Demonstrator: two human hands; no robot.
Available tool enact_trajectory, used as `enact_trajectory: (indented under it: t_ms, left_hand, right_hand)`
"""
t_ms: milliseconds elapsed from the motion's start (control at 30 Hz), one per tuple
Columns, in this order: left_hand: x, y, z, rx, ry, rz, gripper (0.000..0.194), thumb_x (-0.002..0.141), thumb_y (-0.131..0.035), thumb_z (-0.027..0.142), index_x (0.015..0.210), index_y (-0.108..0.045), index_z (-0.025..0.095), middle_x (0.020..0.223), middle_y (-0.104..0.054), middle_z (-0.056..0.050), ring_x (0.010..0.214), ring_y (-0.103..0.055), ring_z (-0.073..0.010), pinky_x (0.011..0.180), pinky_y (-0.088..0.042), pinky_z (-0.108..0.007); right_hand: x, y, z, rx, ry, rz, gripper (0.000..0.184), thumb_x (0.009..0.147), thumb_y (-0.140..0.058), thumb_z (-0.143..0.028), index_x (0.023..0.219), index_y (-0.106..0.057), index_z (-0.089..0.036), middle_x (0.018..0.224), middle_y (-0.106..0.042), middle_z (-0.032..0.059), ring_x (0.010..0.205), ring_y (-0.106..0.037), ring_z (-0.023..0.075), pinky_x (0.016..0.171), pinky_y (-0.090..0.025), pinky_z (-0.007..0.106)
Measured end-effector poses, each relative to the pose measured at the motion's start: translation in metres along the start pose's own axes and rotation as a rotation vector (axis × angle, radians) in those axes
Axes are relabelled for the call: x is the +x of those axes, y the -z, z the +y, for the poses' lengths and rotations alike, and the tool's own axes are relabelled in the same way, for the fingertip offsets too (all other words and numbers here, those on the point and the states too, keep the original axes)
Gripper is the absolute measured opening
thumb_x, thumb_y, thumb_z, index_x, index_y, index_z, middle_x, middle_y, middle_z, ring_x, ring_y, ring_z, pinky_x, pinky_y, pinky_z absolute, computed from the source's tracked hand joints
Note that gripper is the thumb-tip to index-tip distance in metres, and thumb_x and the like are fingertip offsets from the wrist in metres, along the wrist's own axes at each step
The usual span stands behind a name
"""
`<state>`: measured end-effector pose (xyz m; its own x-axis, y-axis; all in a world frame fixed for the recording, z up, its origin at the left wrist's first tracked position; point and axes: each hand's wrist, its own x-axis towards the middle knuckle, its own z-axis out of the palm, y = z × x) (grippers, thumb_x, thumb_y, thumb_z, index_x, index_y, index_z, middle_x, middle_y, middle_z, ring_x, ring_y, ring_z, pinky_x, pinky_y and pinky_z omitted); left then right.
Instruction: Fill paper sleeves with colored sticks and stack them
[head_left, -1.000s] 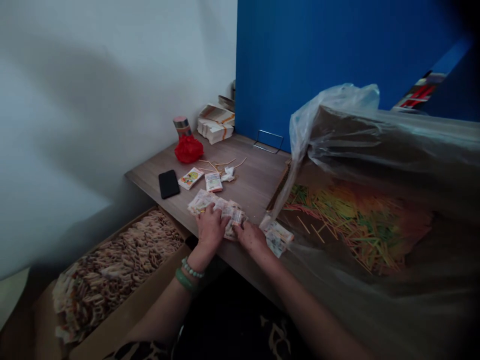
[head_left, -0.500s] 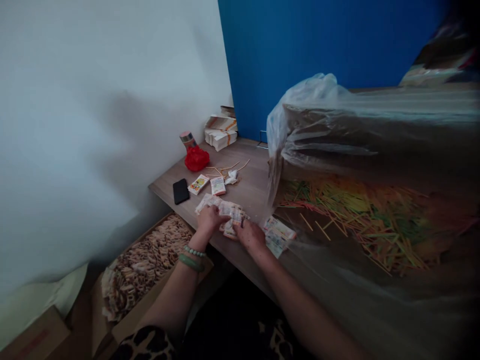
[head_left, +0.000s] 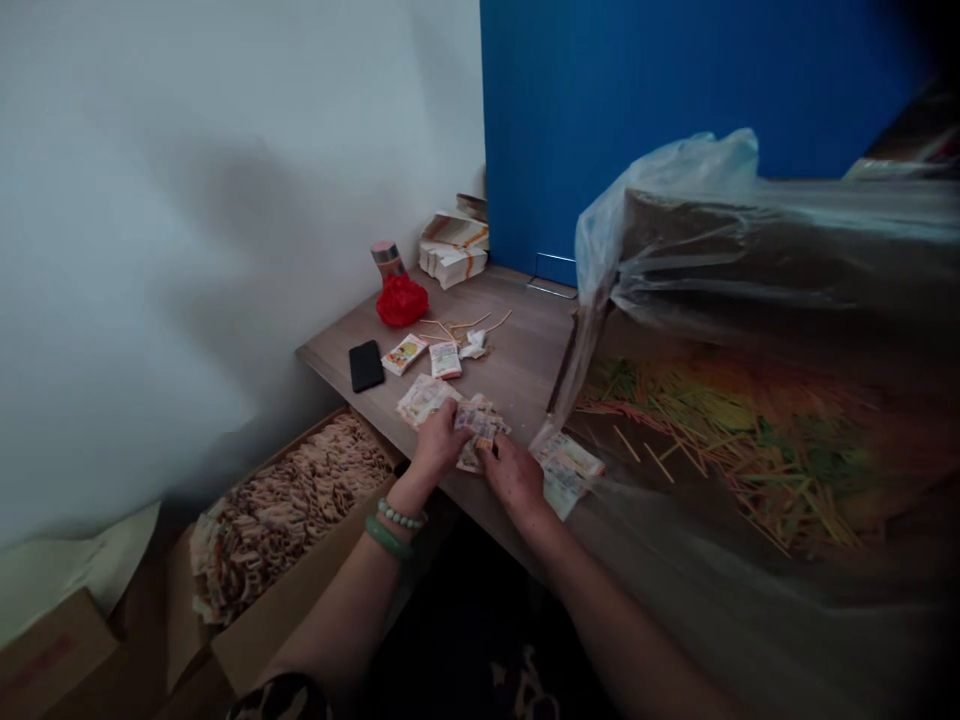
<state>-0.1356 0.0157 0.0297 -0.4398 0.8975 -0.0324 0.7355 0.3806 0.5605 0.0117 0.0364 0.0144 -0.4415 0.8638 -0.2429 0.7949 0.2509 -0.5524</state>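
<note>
The person's left hand and right hand pinch a bunch of small, pale, printed flat packets at the near edge of a grey-brown wooden table. They look light, thin and likely slippery, best held by opposite edges. The bunch's long axis seems left to right; the print's direction is too blurred to tell.

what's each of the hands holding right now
Left hand: closed on a bunch of small printed packets.
Right hand: closed on the near right edge of that same bunch.
</note>
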Motion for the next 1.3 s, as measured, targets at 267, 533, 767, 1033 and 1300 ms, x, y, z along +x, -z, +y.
enact_trajectory:
  t_ms: [267,533,767,1033,1300]
  left_hand:
    - [0.012,0.01,-0.026,-0.546,-0.036,-0.235,0.032,0.063,-0.065,0.005,0.093,-0.061,0.017,0.085,-0.064,0.0,0.081,-0.061,-0.0177,0.08,-0.05,-0.032]
    - [-0.019,-0.004,-0.038,-0.657,-0.15,-0.034,0.021,0.07,-0.069,0.01,0.088,-0.067,0.02,0.135,-0.059,-0.011,0.134,-0.049,-0.0277,0.112,-0.036,-0.047]
    - [-0.028,-0.01,-0.042,-0.86,-0.076,-0.121,0.018,0.074,-0.06,0.009,0.079,-0.049,0.021,0.128,-0.065,-0.01,0.128,-0.054,-0.0245,0.106,-0.043,-0.042]
    - [-0.038,-0.013,-0.045,-1.372,0.06,-0.245,0.052,0.063,-0.074,0.014,0.108,-0.052,0.023,0.118,-0.067,-0.005,0.108,-0.064,-0.0221,0.093,-0.053,-0.036]
    - [-0.049,-0.019,-0.063,-1.438,0.136,-0.312,0.064,0.058,-0.082,0.018,0.12,-0.062,0.018,0.119,-0.071,-0.01,0.108,-0.067,-0.0282,0.099,-0.051,-0.044]
  right_hand:
    - [-0.014,-0.009,-0.006,0.081,-0.006,0.138,0.028,0.096,-0.049,-0.042,0.106,-0.066,-0.022,0.117,-0.062,0.0084,0.106,-0.061,0.0232,0.086,-0.046,0.033]
    - [-0.008,-0.027,0.011,0.501,0.111,0.239,0.018,0.082,-0.066,-0.037,0.08,-0.061,-0.019,0.147,-0.048,0.011,0.137,-0.044,0.0245,0.114,-0.031,0.038]
    - [0.004,-0.032,0.008,0.929,0.028,0.176,0.052,0.065,-0.075,-0.034,0.112,-0.055,-0.023,0.135,-0.06,0.0114,0.122,-0.058,0.0257,0.104,-0.046,0.042]
    - [0.003,-0.011,0.009,1.095,-0.004,-0.143,0.061,0.061,-0.076,-0.028,0.119,-0.057,-0.023,0.119,-0.07,0.0064,0.108,-0.066,0.0263,0.092,-0.054,0.04]
    - [-0.004,-0.019,0.013,0.873,0.095,-0.158,0.061,0.065,-0.075,-0.037,0.121,-0.054,-0.026,0.115,-0.069,0.0035,0.108,-0.064,0.0247,0.093,-0.052,0.037]
